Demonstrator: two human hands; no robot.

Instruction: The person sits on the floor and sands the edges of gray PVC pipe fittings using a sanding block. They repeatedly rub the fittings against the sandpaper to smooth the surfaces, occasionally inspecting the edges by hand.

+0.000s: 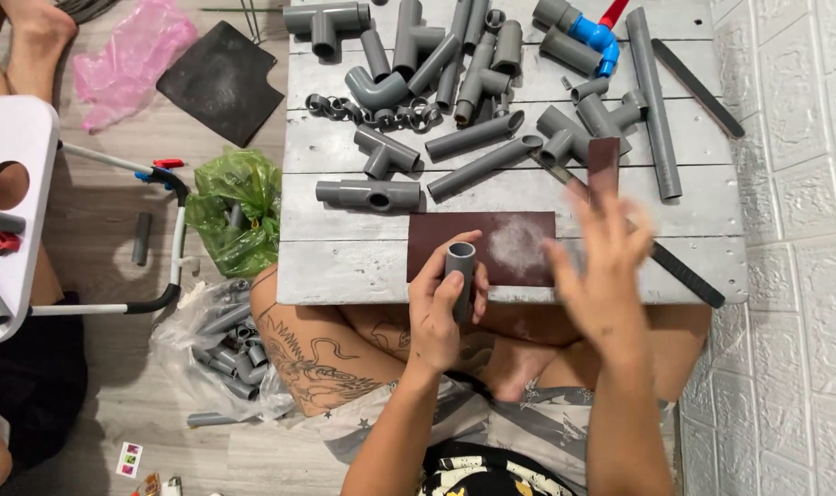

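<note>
My left hand (439, 308) grips a short grey pipe piece (460, 266), held upright at the near edge of the low grey wooden table (344, 262). Just behind it lies a dark brown sandpaper sheet (491, 241) with a pale dusty patch. My right hand (603, 271) is blurred, fingers spread, and pinches a small dark brown sandpaper strip (604, 163) at its fingertips. A long black file (684, 274) lies under that hand.
Several grey pipes, tees and elbows (454, 92) cover the far half of the table, with a blue fitting (594, 35) at the back. Left on the floor sit a green bag (236, 209), a clear bag of pipe pieces (225, 344), a black sheet (220, 81) and a white stool (14, 184). A white wall (794, 230) stands right.
</note>
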